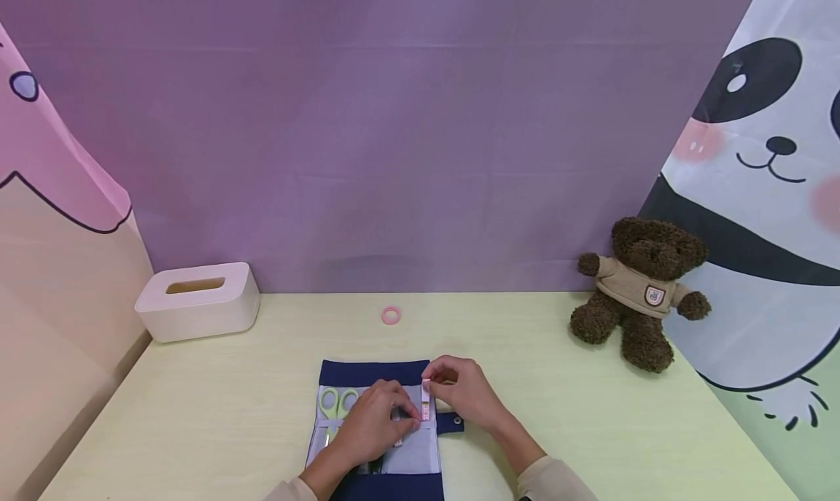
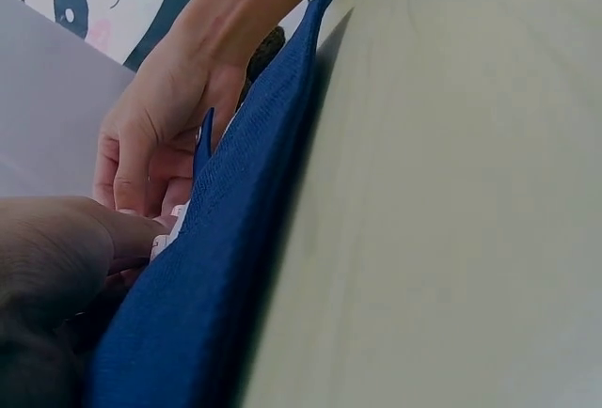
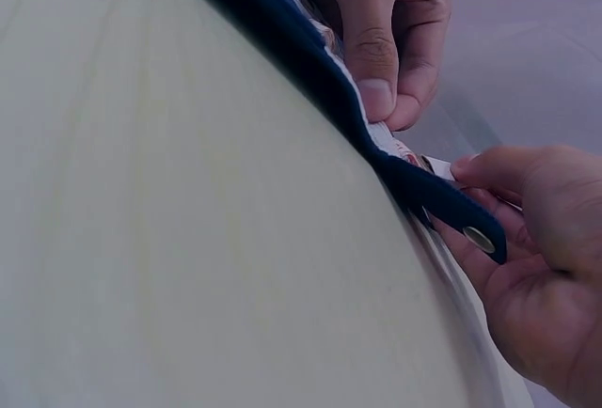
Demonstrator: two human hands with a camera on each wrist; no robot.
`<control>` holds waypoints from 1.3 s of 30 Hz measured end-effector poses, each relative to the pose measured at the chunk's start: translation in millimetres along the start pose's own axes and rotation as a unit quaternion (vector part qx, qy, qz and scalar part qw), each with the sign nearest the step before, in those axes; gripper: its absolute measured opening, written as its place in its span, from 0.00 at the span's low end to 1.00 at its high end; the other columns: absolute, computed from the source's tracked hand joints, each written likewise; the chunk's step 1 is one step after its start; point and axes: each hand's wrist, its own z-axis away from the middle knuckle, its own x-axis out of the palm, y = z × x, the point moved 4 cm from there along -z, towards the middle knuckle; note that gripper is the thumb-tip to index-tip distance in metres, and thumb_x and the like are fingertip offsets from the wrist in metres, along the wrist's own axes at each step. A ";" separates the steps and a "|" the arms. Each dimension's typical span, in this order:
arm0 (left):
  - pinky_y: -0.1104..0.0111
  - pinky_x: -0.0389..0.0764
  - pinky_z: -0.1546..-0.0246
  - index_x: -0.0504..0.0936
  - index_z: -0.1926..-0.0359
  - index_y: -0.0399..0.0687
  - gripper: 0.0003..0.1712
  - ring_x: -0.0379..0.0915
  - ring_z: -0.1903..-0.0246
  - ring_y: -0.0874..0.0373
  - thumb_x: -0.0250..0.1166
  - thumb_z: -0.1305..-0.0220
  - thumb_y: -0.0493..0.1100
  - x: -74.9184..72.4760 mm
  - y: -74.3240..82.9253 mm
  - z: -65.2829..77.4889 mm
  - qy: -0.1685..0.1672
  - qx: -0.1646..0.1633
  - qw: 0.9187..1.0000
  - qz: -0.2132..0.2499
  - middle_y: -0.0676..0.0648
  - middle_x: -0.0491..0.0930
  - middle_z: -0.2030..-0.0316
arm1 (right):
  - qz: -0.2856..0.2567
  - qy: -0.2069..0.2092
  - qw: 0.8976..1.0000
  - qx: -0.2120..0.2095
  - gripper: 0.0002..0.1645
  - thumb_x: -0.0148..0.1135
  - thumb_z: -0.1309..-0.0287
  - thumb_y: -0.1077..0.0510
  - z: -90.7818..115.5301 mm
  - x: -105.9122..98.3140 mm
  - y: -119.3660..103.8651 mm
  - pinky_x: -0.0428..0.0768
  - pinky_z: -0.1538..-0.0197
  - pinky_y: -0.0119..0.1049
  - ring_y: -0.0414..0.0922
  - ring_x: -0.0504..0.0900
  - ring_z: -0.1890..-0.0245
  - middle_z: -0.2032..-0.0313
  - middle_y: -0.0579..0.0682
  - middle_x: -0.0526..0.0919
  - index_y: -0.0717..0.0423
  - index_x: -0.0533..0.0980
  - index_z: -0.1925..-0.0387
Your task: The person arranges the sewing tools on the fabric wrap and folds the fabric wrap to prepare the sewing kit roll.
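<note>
A navy fabric tool roll (image 1: 374, 372) with a pale grey lining lies unfolded at the table's front. My right hand (image 1: 469, 391) pinches the upper end of a slim white-and-pink stick (image 1: 425, 406) with small markings, upright along the lining's right side. Its lower end meets the elastic band (image 1: 426, 425). Thumb and index finger of my left hand (image 1: 377, 421) pinch that band beside the stick, also seen in the right wrist view. Green-handled scissors (image 1: 337, 402) sit under the band at left. Dark tools (image 1: 376, 464) lie partly hidden below my left hand.
A snap strap (image 1: 450, 422) sticks out from the roll's right edge. Farther back lies a pink tape ring (image 1: 391, 315). A white tissue box (image 1: 200, 304) stands at back left, and a brown teddy bear (image 1: 639, 289) sits at back right against the panda-print cloth.
</note>
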 end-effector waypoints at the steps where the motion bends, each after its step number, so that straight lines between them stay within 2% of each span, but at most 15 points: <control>1: 0.68 0.73 0.58 0.91 0.71 0.60 0.04 0.71 0.58 0.65 0.77 0.41 0.44 0.4 -0.3 0.1 0.002 0.004 1.000 -0.002 0.63 0.79 0.68 | 0.000 -0.002 1.000 -0.001 0.06 0.70 0.37 0.64 0.1 0.3 -0.1 0.81 0.59 0.24 0.45 0.83 0.61 0.60 0.53 0.87 0.56 0.84 0.58; 12: 0.68 0.73 0.59 0.90 0.72 0.59 0.04 0.71 0.59 0.65 0.77 0.41 0.45 1.3 0.3 1.8 0.010 0.006 1.000 -0.010 0.62 0.79 0.68 | -0.001 -0.021 1.000 -0.005 0.07 0.70 0.37 0.64 1.9 0.8 -2.3 0.81 0.61 0.24 0.44 0.83 0.62 0.60 0.54 0.87 0.57 0.84 0.58; 24: 0.68 0.72 0.58 0.89 0.72 0.60 0.05 0.71 0.58 0.64 0.75 0.40 0.44 1.6 -1.4 2.4 0.016 -0.009 1.000 0.012 0.62 0.80 0.66 | -0.002 -0.044 0.999 -0.022 0.07 0.70 0.38 0.63 2.8 2.8 -5.0 0.80 0.65 0.25 0.39 0.82 0.66 0.62 0.56 0.87 0.58 0.84 0.59; 39: 0.68 0.72 0.59 0.89 0.73 0.59 0.05 0.72 0.58 0.63 0.75 0.40 0.45 0.5 -1.1 2.6 0.025 -0.011 0.999 0.020 0.60 0.81 0.66 | -0.019 -0.075 0.997 -0.012 0.06 0.72 0.40 0.63 6.6 2.0 -7.2 0.83 0.66 0.25 0.39 0.83 0.70 0.64 0.59 0.88 0.61 0.85 0.61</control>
